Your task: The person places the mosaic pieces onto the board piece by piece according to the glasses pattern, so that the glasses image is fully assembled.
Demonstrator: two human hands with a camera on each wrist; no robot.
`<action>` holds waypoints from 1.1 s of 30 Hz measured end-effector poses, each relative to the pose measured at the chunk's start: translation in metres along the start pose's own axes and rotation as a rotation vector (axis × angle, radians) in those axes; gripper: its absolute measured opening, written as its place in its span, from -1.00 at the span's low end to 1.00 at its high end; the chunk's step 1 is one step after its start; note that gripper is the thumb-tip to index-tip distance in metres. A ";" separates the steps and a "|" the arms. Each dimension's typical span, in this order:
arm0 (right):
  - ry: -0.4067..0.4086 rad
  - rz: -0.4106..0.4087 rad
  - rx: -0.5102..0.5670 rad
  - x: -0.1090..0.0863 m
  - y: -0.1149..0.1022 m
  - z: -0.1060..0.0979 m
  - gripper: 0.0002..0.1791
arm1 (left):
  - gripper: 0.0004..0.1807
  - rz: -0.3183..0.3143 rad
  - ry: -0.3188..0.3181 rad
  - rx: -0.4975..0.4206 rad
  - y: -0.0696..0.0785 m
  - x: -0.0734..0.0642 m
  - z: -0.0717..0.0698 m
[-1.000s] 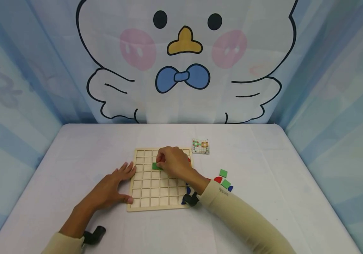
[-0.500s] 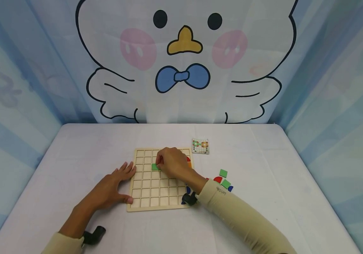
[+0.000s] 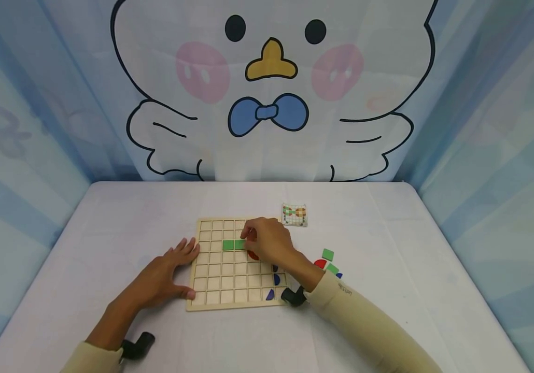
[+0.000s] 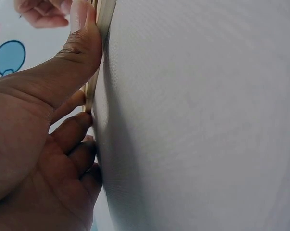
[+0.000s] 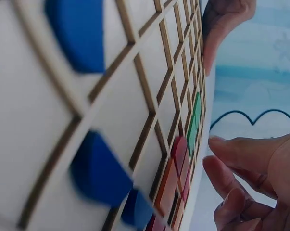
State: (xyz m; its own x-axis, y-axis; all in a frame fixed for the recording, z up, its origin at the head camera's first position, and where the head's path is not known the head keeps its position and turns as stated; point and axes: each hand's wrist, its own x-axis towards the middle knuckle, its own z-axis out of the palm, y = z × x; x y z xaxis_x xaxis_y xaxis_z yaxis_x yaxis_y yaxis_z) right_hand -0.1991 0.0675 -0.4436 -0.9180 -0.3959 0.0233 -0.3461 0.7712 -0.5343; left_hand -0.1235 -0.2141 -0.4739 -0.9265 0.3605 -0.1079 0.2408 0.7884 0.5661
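Note:
A wooden grid board (image 3: 220,269) lies on the white table. My left hand (image 3: 169,272) rests along its left edge, fingers spread; the left wrist view has the thumb (image 4: 82,41) at the rim. Over the board's upper right hovers my right hand (image 3: 269,241), its fingers loosely bent with nothing between them in the right wrist view. Just left of those fingertips, two green square tiles (image 3: 233,245) sit side by side in cells. A red rounded piece (image 3: 253,255) shows below the hand, which hides orange pieces (image 5: 166,185) seen from the right wrist.
Blue rounded pieces (image 3: 277,280) lie at the board's right side. To the right on the table are loose green tiles (image 3: 328,255), a red piece (image 3: 320,263) and a blue one (image 3: 339,275). A small pattern card (image 3: 294,215) lies behind the board's right corner.
My right hand has come off the green tiles and shifted right, uncovering the second green tile and a red piece. The left hand stays in place.

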 end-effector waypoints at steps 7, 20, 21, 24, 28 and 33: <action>0.054 0.072 -0.004 -0.019 0.019 -0.017 -0.92 | 0.27 0.020 0.008 0.001 0.003 -0.001 -0.001; 0.075 0.233 -0.017 -0.055 0.060 -0.045 -0.88 | 0.26 0.026 0.013 -0.006 0.002 -0.001 -0.001; 0.072 0.244 -0.017 -0.057 0.063 -0.046 -0.88 | 0.26 0.025 0.012 -0.004 0.002 -0.001 -0.001; 0.062 0.284 -0.011 -0.064 0.070 -0.050 -0.87 | 0.27 0.023 0.013 0.000 0.002 -0.002 0.000; 0.047 0.322 -0.006 -0.074 0.076 -0.054 -0.86 | 0.27 0.025 0.015 0.001 0.002 -0.001 0.000; 0.007 0.315 -0.051 -0.082 0.081 -0.058 -0.84 | 0.26 0.025 0.015 0.001 0.003 -0.001 0.000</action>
State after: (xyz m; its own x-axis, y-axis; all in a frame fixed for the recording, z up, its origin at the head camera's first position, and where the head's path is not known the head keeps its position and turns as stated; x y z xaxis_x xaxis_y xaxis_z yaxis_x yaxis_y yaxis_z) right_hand -0.1626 0.1912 -0.4401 -0.9828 -0.1304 -0.1305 -0.0540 0.8795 -0.4728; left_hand -0.1217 -0.2128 -0.4719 -0.9243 0.3730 -0.0813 0.2647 0.7797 0.5675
